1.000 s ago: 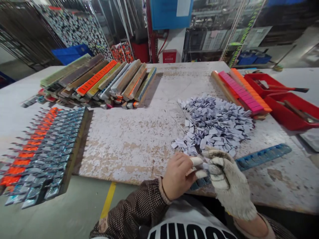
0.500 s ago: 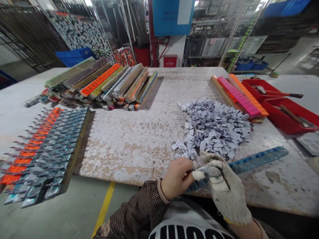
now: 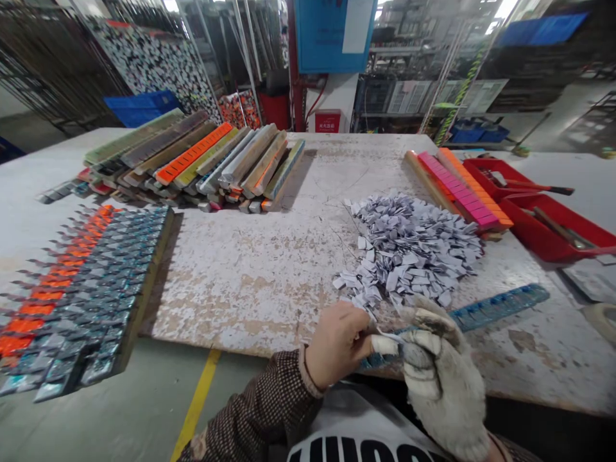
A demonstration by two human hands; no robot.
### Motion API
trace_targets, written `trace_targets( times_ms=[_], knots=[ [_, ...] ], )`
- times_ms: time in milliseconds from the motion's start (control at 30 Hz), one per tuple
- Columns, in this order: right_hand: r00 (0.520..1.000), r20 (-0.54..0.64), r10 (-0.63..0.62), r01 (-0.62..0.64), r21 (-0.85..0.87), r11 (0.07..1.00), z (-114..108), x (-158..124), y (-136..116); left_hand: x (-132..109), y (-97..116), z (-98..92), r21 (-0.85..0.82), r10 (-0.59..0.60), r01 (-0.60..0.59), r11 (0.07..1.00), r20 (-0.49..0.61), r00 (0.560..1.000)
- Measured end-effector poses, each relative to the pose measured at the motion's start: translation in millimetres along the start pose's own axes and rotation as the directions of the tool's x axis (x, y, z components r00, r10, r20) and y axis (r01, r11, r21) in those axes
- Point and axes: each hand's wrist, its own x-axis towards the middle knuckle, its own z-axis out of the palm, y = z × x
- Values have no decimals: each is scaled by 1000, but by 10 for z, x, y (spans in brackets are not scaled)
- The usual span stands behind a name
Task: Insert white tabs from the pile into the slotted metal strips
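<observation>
My left hand [image 3: 337, 343] is bare, with white wrapping on its thumb. Its thumb and forefinger are pinched by a thin white piece [image 3: 384, 333], mostly hidden. My right hand [image 3: 443, 372], in a white knit glove, has its fingers curled close against the left thumb. What those gloved fingers hold is covered. Under both hands lies a long blue bar [image 3: 503, 307] with slots along it, slanting up to the right at the table's near edge. Just beyond the hands spreads a heap of small white chips [image 3: 418, 247].
On the left, a wooden rack [image 3: 144, 289] bears rows of grey and orange bladed pieces. Stacked slotted bars [image 3: 192, 160] lie behind it. Pink and orange bars [image 3: 459, 189] and red bins [image 3: 553, 224] stand on the right of the worktable [image 3: 231, 276].
Both hands stay together over the blue bar. The right hand has tilted and shifted slightly, and the view has moved a little.
</observation>
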Motion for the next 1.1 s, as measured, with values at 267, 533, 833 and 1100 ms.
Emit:
trace_targets(
  times_ms=[267,533,833,1100],
  knots=[
    [988,149,-46,40,40,998,22,79,-52,-209,98,-40,-147,184,-169,975,90,979],
    [983,121,-138,158,-167,973,-45,-1,57,-461,-174,-49,107,18,-42,993,221,975],
    [937,285,-202,333,-548,768,144,-235,73,-763,-194,169,237,-127,47,970,337,933],
    [898,422,-127,383,-604,699,108,-142,28,-704,-178,311,228,-127,53,972,325,937]
  ],
)
